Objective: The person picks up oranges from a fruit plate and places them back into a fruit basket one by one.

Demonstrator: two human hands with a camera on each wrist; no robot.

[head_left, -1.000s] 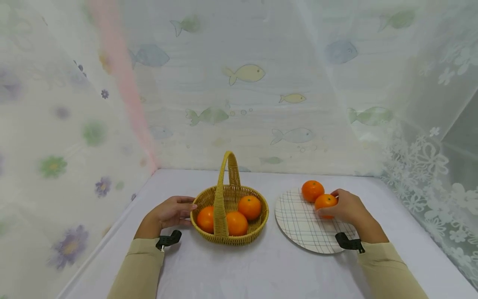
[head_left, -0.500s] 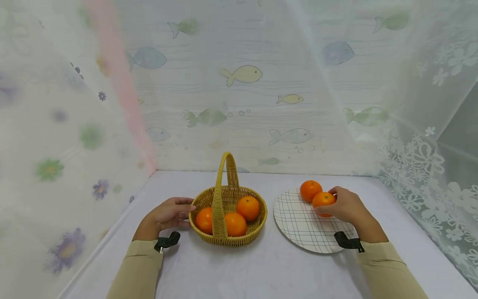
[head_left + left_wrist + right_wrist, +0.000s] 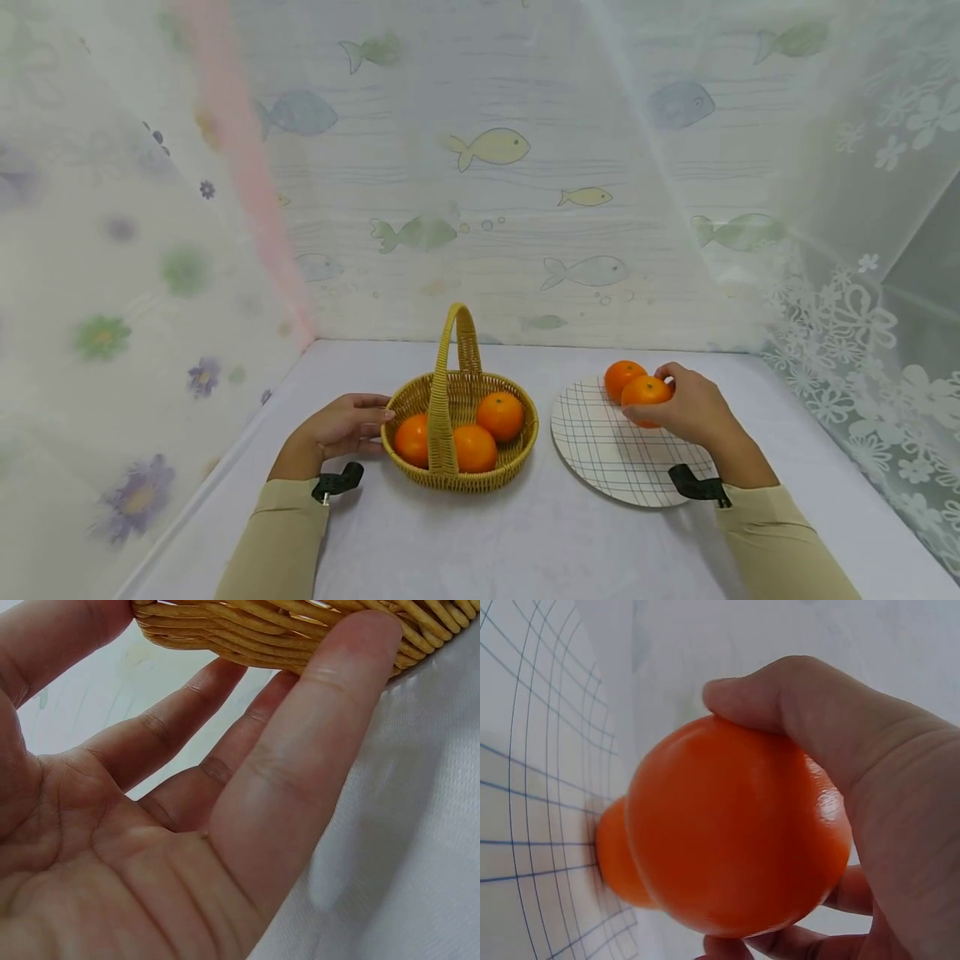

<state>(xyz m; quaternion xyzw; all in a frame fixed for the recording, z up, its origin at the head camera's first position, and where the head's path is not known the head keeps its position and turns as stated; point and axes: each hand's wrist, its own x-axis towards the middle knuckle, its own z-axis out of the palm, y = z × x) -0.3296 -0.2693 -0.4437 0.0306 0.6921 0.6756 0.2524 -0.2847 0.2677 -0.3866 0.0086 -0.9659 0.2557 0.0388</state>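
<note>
My right hand [image 3: 693,408] grips an orange [image 3: 647,401] between thumb and fingers. In the right wrist view that orange [image 3: 739,825] stands off the plate's surface, in front of a second orange [image 3: 622,855]. The second orange [image 3: 624,381] rests at the back of a round white plate [image 3: 622,467] with a grid pattern. With fairly straight fingers, my left hand [image 3: 341,427] touches the left side of a yellow woven basket [image 3: 468,482]; its thumb lies at the rim. Inside the basket are three oranges [image 3: 501,417]. The left wrist view shows fingertips against the basket's weave [image 3: 247,634].
A white cloth [image 3: 480,542] covers the table. The basket's tall handle [image 3: 441,417] arches over its middle. Behind stands a fish-print curtain [image 3: 480,208], with a flowered curtain [image 3: 150,333] at left and a lace one [image 3: 862,333] at right.
My right hand has raised the gripped orange a little and brought it slightly left, so it overlaps more of the second orange. The left hand and basket stay put.
</note>
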